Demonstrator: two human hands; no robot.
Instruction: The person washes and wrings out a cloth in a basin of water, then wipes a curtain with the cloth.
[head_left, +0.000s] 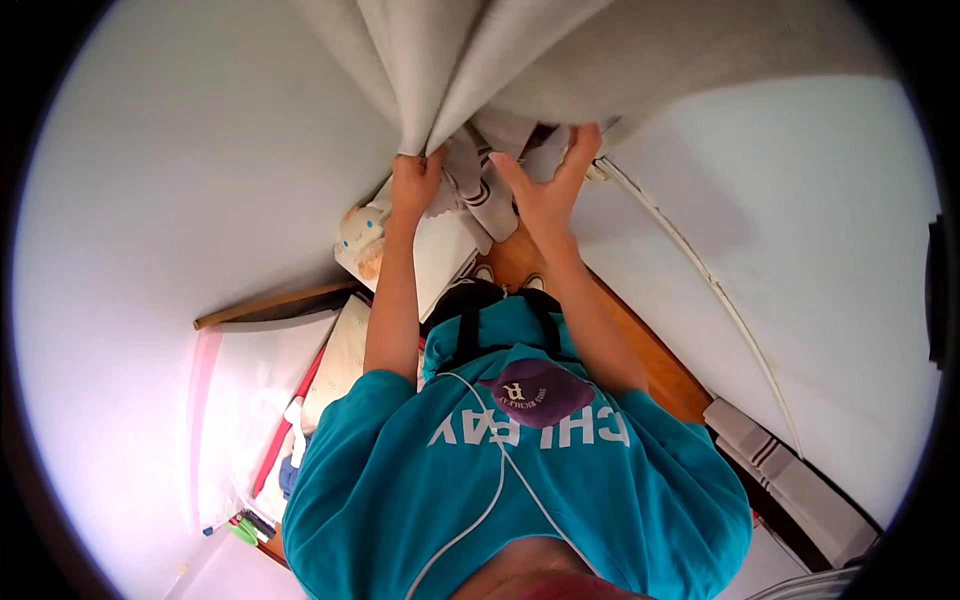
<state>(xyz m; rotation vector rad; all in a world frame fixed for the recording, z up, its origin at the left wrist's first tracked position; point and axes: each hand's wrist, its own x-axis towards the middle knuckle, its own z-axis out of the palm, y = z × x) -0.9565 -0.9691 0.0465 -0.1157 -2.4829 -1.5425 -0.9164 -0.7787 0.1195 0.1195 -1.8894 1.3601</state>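
A large grey-beige curtain [650, 60] hangs across the top of the view, its folds gathered to a point. At that point my left hand [415, 180] is closed on the bunched cloth. To its right, my right hand [548, 195] has thumb and fingers spread apart, its fingertips near the curtain's lower edge; whether they touch it I cannot tell. Behind and between the hands hangs more greyish cloth with dark stripes [480, 190]. A white plush toy [362, 228] with blue eyes sits left of my left wrist, on a white surface [430, 262].
White walls stand on both sides, with a pale cable or strip [690, 245] curving down the right one. Below are wooden floor [640, 335] and a striped grey cloth [790, 480] at lower right. A wooden-edged panel [275, 305] and bedding-like cloth [340, 360] lie lower left.
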